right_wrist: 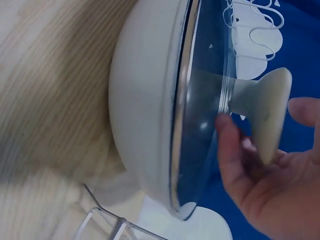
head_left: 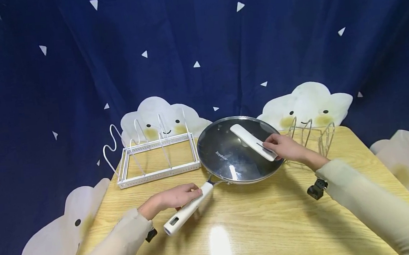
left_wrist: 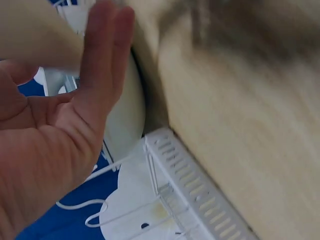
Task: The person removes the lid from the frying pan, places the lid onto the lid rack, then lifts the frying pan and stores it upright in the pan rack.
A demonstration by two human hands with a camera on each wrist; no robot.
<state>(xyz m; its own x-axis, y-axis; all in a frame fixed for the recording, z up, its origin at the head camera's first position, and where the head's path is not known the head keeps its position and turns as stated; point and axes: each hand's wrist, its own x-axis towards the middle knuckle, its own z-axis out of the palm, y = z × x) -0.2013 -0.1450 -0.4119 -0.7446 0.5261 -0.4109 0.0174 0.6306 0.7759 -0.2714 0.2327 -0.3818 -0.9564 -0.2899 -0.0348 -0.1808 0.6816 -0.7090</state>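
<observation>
A pan with a pale outer wall (right_wrist: 142, 100) stands on the table, covered by a dark glass lid (head_left: 225, 158). My left hand (head_left: 175, 196) is at the pan's white handle (head_left: 189, 212), thumb on top; in the left wrist view the fingers of my left hand (left_wrist: 65, 130) lie rather straight against the handle (left_wrist: 40, 37). My right hand (head_left: 286, 148) holds the near right end of the lid's white handle (head_left: 248, 139). In the right wrist view, my right hand (right_wrist: 272, 175) has its fingers under that handle (right_wrist: 272, 110) and its thumb on the other side.
A white rack (head_left: 159, 174) with upright wire loops stands left of the pan, close to its rim. Behind the right hand is a smaller wire rack (head_left: 302, 133). The wooden table (head_left: 262, 223) extends in front; a blue curtain (head_left: 171, 78) hangs behind.
</observation>
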